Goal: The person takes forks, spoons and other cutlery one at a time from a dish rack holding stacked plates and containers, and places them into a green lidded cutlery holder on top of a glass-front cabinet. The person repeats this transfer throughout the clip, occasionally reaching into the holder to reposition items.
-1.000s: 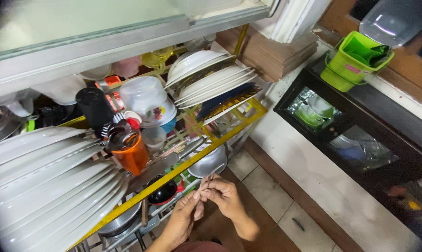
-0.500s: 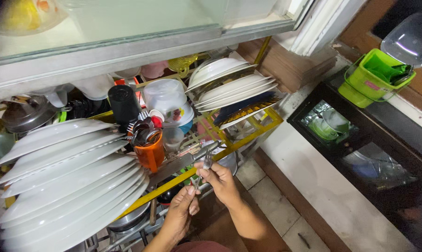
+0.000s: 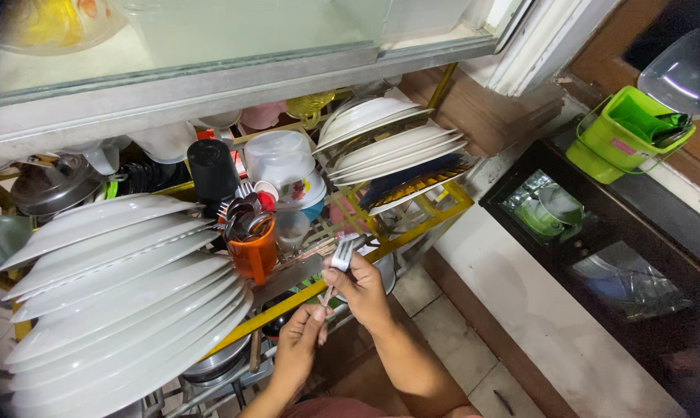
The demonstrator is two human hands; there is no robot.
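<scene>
My right hand (image 3: 362, 290) is closed around a metal fork (image 3: 341, 254), tines up, just in front of the yellow dish rack (image 3: 412, 224). My left hand (image 3: 302, 340) sits below it, fingertips pinching the lower end of the fork's handle. An orange cutlery holder (image 3: 255, 251) full of spoons and forks stands in the rack a short way to the left of the fork. A row of large white plates (image 3: 118, 294) leans on edge at the left.
More white plates (image 3: 389, 143) stand at the rack's far right beside a white bowl (image 3: 280, 159) and a black cup (image 3: 211, 166). A glass shelf (image 3: 234, 46) hangs overhead. A green basket (image 3: 625, 131) sits on a dark cabinet (image 3: 598, 232) at right. Pots lie on the lower rack level.
Both hands have risen from the lower rack level toward the cutlery holder. The fork now points upward in my right hand, and the view has shifted left and down.
</scene>
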